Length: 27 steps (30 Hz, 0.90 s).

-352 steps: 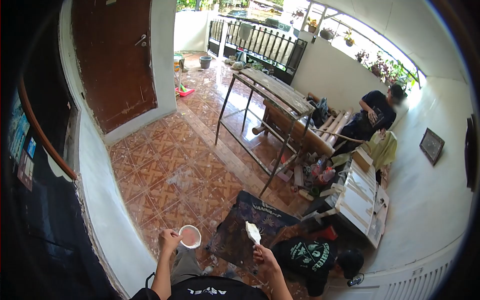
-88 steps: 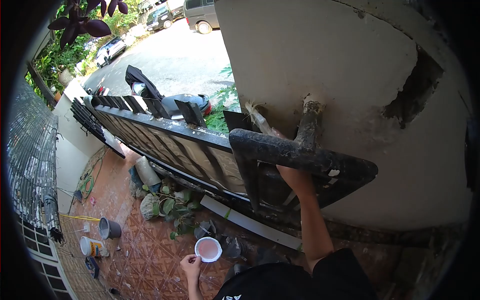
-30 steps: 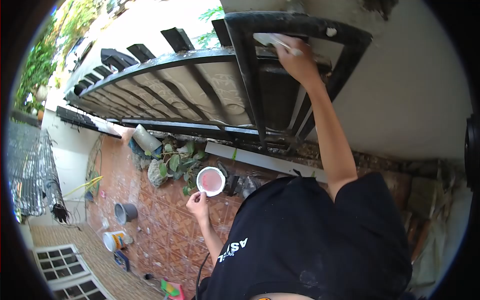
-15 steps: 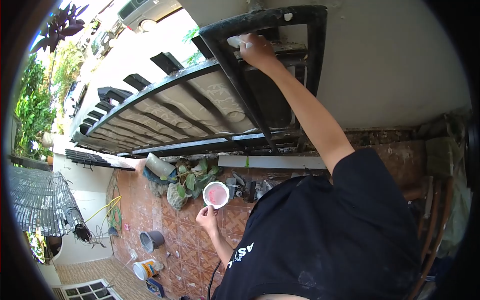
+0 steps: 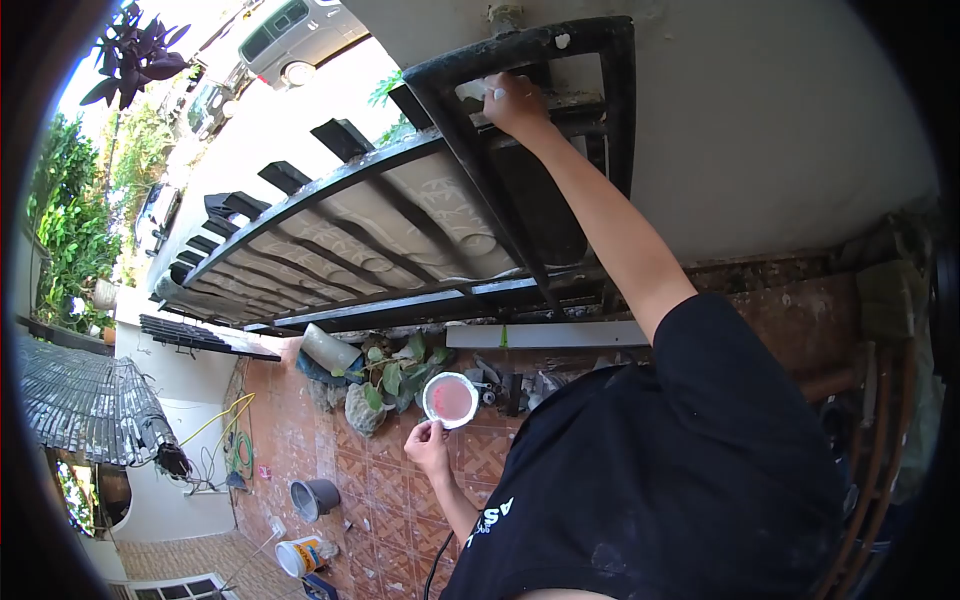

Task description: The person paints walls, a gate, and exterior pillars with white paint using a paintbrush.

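My right hand [image 5: 517,103] is raised to the top corner of a black metal gate [image 5: 440,230] and grips a paintbrush [image 5: 478,90], whose pale bristles press on the gate's upper bar. My left hand [image 5: 430,447] is held low, pinching the rim of a small white cup [image 5: 450,399] with pinkish residue inside. The brush handle is mostly hidden by my fingers.
A pale plastered wall [image 5: 780,120] meets the gate on the right. Below lie a white strip [image 5: 545,335], rocks and a leafy plant [image 5: 385,375] on patterned tiles. A grey bucket [image 5: 318,495] and a paint tub [image 5: 298,556] stand lower left. Cars are parked beyond the gate.
The view has shifted slightly; my right hand stays on the gate's top bar with the brush, and my left hand with the cup has drifted a little right.
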{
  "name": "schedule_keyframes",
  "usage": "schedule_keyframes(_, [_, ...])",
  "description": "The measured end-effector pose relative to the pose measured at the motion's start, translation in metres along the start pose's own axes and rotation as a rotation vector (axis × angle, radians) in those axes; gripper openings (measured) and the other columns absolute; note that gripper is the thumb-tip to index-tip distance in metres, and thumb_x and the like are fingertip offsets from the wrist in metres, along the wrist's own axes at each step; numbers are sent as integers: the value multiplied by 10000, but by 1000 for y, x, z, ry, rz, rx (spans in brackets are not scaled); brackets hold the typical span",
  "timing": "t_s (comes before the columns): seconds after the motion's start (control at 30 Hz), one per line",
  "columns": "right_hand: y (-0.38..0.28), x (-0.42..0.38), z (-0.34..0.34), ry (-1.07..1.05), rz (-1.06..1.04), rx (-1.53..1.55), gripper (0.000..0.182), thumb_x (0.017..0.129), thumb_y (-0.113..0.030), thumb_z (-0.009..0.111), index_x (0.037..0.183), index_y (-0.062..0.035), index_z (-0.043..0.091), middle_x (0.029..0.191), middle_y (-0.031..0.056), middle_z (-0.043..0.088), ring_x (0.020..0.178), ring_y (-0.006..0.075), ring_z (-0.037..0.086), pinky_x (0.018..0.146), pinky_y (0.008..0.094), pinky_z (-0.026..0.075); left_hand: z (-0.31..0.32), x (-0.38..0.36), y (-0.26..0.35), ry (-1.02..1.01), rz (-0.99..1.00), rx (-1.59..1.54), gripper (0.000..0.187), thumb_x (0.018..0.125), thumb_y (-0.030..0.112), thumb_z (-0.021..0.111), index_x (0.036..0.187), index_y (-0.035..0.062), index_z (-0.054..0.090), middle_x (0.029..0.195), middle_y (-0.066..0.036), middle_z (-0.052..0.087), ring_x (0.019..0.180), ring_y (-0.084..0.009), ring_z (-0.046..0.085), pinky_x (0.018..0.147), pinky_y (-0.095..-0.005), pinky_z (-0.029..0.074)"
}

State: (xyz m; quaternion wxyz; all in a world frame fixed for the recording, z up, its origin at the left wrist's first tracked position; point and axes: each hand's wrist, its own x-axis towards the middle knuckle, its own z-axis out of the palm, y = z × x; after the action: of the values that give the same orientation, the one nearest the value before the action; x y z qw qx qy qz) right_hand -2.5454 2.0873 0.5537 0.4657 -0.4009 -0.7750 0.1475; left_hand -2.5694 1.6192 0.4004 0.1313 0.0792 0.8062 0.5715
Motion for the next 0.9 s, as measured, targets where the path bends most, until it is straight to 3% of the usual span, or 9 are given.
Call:
schedule_keyframes(0.13, [12,-13,-11,14,101,-111,220,726,-170,460,866,-77,602,778,166,591,759,357,557,726,418,451,-6,-11,-9,8,-34,-19,90,721,0,587,774,-68,563,639,-54,573,526,-81,533,500,-181,448])
schedule_keyframes(0.27, [-3,-14,-21,-57,38,-47,205,730,-180,454,831,-72,596,767,173,589,757,357,559,718,434,448,-8,-20,-19,17,-58,-36,78,720,-9,584,768,-66,562,634,-47,570,522,-75,526,496,-176,439])
schedule_keyframes(0.37, [-6,-1,-8,92,-67,-5,201,736,-181,442,817,-78,594,763,179,585,745,361,559,704,441,448,-10,-28,-20,19,-77,-32,78,718,-11,585,766,-67,560,636,-51,572,527,-80,533,500,-181,448])
schedule_keyframes(0.47, [6,14,-5,-95,-104,-144,209,743,-185,444,849,-80,589,755,168,586,760,345,561,701,423,454,-17,-35,-35,63,-91,-22,85,709,0,598,747,-65,560,636,-58,575,527,-92,542,495,-195,463])
schedule_keyframes(0.53, [-2,0,-15,-5,-27,-207,195,742,-179,469,870,-94,590,773,159,589,763,329,565,698,404,457,-19,-43,-38,109,-106,28,92,702,8,607,735,-64,560,628,-60,575,526,-95,544,496,-198,466])
schedule_keyframes(0.63, [-2,-23,-34,63,-104,-78,189,741,-161,493,889,-90,587,792,157,588,756,325,565,680,398,456,-20,-58,-47,204,-141,55,126,671,34,634,702,-66,563,594,-69,576,519,-97,542,491,-211,456])
schedule_keyframes(0.9, [0,-52,-113,40,-256,-37,212,736,-163,510,916,-85,590,800,159,585,754,341,551,680,403,450,-47,-99,-99,315,-170,240,147,614,65,654,673,-52,587,577,-90,586,511,-123,548,508,-245,441])
